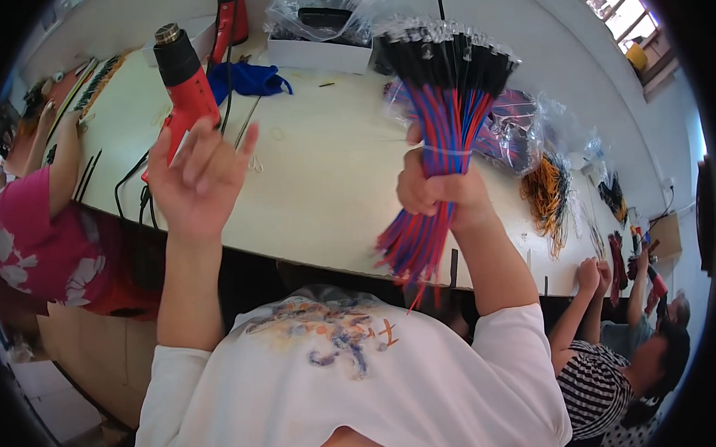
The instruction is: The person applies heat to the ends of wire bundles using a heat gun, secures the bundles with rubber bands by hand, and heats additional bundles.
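My right hand is closed around a thick bundle of red and blue wires, held upright above the table. A pale band circles the bundle just above my fist. Black sleeves cover the upper ends, topped with clear tips; the loose lower ends fan out below my hand. My left hand is raised with nothing in it, palm showing, fingers apart and partly bent. Just behind it stands a red heat gun with a black front and metal nozzle pointing up; my hand hides part of its handle.
Along the back lie a blue cloth and a white box with plastic bags. To the right are bagged wires and orange-and-black wires. Co-workers sit on both sides, one in a pink top, another in a striped top.
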Motion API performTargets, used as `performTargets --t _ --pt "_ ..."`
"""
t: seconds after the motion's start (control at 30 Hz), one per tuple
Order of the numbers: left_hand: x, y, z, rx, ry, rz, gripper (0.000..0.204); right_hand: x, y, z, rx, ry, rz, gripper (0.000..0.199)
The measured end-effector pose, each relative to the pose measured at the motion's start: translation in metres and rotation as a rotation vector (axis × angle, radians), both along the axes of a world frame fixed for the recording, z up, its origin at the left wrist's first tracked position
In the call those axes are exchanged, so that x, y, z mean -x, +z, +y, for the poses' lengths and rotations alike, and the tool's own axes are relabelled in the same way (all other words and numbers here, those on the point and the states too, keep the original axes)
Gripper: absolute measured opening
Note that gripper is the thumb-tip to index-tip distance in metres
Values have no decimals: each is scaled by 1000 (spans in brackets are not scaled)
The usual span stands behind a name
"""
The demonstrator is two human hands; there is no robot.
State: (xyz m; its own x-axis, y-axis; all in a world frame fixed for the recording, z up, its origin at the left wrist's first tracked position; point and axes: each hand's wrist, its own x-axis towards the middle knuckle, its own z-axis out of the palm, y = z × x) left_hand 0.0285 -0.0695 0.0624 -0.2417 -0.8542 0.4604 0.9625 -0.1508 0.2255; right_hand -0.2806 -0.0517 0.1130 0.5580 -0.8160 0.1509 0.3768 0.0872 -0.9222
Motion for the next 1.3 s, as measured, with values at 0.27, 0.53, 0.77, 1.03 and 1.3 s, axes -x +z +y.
performTargets --t 0.27,0.53,0.77,1.03,1.3 --pt "15 40 -6 300 -114 -646 116 -16 21 14 1110 -416 1233 51" --pt "73 78 58 1192 350 -1625 97 4 -12 -14 1263 -243 1511 33" --pt "49 8 29 401 594 -1783 20 19 8 -23 -263 -67 426 67" --pt "61 31 24 717 549 -944 16 9 5 -13 -197 21 149 72" --pt "43 -25 -20 219 201 -529 34 -6 -11 -11 -263 -11 -212 65"
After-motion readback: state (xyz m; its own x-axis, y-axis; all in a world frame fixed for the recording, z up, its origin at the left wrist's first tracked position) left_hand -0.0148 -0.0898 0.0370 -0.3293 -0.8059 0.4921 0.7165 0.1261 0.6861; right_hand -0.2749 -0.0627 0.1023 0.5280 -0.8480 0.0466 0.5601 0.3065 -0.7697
